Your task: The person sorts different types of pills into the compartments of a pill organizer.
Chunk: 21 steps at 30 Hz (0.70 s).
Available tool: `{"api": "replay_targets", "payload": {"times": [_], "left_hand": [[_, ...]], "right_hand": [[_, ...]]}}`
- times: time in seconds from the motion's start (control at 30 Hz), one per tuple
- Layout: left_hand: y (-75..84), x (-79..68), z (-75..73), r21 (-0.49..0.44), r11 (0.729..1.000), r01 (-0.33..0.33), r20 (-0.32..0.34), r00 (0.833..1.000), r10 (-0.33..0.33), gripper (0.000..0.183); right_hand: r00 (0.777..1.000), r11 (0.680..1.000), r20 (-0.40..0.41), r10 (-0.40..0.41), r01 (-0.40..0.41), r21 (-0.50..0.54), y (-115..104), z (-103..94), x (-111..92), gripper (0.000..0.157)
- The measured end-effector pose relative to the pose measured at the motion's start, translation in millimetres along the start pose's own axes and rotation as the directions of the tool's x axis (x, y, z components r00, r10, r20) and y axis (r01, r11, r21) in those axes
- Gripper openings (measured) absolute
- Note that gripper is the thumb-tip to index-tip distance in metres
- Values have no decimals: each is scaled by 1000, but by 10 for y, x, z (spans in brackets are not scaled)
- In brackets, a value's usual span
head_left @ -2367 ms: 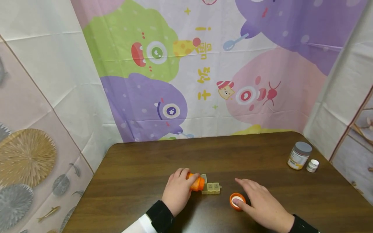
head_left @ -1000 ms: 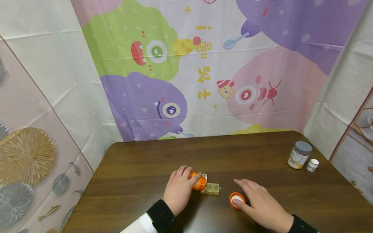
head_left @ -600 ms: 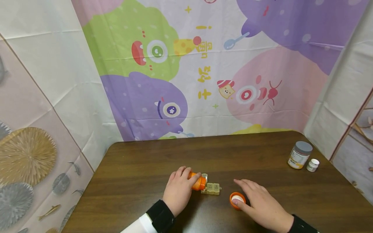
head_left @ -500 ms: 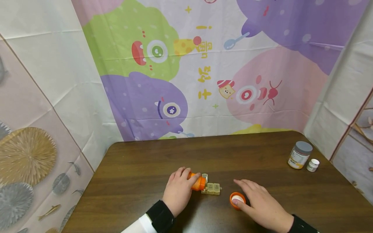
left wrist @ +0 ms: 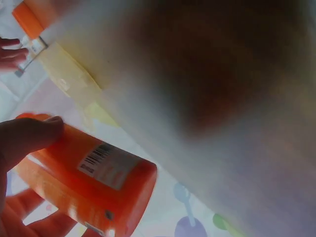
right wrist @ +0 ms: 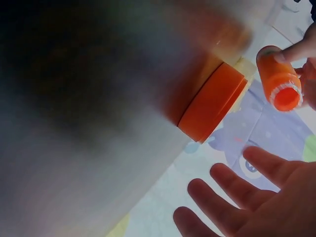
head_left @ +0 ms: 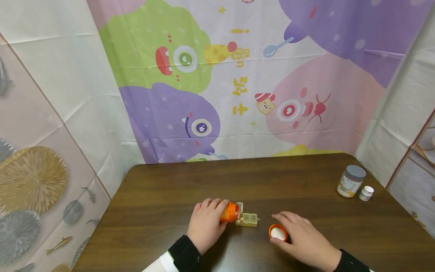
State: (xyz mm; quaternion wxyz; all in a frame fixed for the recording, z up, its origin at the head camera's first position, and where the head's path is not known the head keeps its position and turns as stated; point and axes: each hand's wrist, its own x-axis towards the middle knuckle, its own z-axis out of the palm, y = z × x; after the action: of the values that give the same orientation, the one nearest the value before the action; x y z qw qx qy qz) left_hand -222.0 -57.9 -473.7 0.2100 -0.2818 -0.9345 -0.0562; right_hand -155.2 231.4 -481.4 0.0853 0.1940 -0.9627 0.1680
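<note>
My left hand (head_left: 206, 226) grips an orange pill bottle (head_left: 230, 212), tilted on its side with its uncapped mouth facing right. Beside the mouth lies a yellowish pill organizer (head_left: 249, 220), one lid raised; small pale bits seem to show in its left part. The barcode label on the bottle (left wrist: 106, 165) is visible in the left wrist view. To the right, an orange cap (head_left: 278, 233) with a white lining rests on the table. My right hand (head_left: 307, 238) lies around its right side, fingers extended, thumb by its near edge; whether it touches the cap I cannot tell.
A large jar with a grey lid (head_left: 351, 181) and a small white bottle (head_left: 366, 193) stand at the table's right rear. The brown wooden table (head_left: 190, 181) ends at a cartoon-printed cloth (head_left: 238, 143) behind it.
The orange bottle has tipped back from the organizer, its mouth now showing, and my left fingers have shifted on it. My right thumb has moved off the cap's middle toward its near edge.
</note>
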Motion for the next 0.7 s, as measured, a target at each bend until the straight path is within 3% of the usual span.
{"api": "replay_targets", "payload": {"times": [0.13, 0.3, 0.53, 0.7], "left_hand": [[73, -20, -64, -141, 988, 69, 52, 997, -62, 61], [230, -72, -164, -353, 920, 170, 139, 982, -128, 65], [440, -164, -238, -495, 844, 208, 247, 965, -92, 67], [536, -181, -203, -582, 775, 246, 335, 941, -47, 68]], "right_hand": [[1000, 1000, 20, -18, 19, -20, 1, 19, 7, 55], [998, 1000, 53, -25, 26, -18, 1, 20, 13, 56], [992, 1000, 123, -12, 13, -7, -2, 18, 40, 60], [980, 1000, 196, 17, -19, 5, 8, 22, 71, 63]]}}
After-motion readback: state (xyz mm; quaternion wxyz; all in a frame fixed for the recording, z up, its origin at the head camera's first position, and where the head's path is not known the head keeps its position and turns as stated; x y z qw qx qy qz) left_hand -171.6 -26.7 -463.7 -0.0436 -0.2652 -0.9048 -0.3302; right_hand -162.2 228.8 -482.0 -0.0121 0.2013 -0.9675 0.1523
